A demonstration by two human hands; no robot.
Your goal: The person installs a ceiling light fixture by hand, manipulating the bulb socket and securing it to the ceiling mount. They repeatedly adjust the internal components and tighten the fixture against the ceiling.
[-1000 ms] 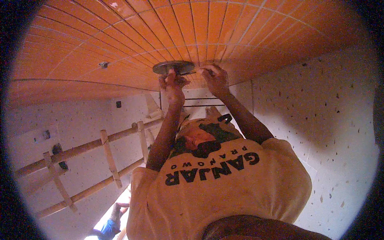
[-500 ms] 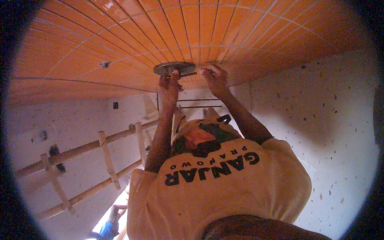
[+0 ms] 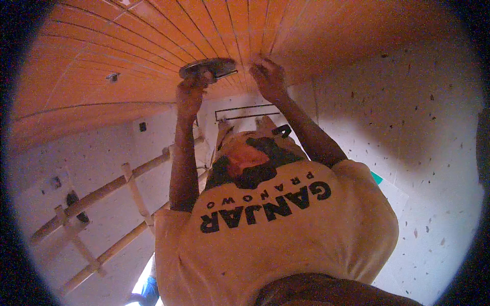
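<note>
Hardly anything has shifted in the last second: the round metal disc (image 3: 208, 66) stays flat against the orange slatted ceiling (image 3: 117, 56). The left hand (image 3: 191, 94) is clenched on its near rim from below. It looks stiff, thin and fairly light, probably best held by the rim with a palm under it. The right hand (image 3: 267, 76) presses on the slats just beside it; I cannot tell whether it pinches anything. A wooden ladder (image 3: 127, 186) leans on the speckled wall (image 3: 408, 127).
</note>
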